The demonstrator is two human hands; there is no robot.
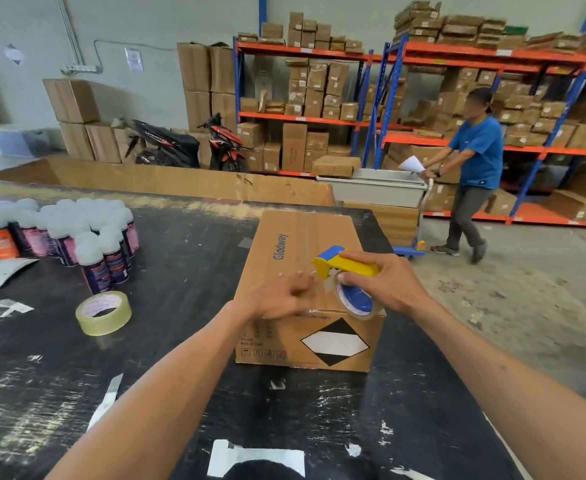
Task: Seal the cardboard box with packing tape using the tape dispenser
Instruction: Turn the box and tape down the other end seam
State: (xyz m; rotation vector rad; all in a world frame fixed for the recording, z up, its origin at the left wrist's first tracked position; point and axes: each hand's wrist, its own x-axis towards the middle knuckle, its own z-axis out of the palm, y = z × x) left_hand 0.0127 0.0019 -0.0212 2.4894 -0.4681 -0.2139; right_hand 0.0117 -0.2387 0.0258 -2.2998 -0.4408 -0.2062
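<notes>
A brown cardboard box (pixel 295 244) with blue "Glodway" lettering lies closed on the black table (pixel 187 258), with clear tape along its top seam. My right hand (pixel 385 282) grips the yellow and blue tape dispenser (pixel 345 268) over the box's near right top edge; its tape roll (pixel 355 301) hangs at that edge. My left hand (pixel 279 296) lies blurred on the box top near the front edge, fingers spread, just left of the dispenser.
A spare tape roll (pixel 104 312) lies on the table to the left. Several white-capped spray cans (pixel 77 233) stand at the far left. Beyond the table, a person in a blue shirt (pixel 475 157) pushes a trolley (pixel 378 192) past shelves of boxes (pixel 319 98).
</notes>
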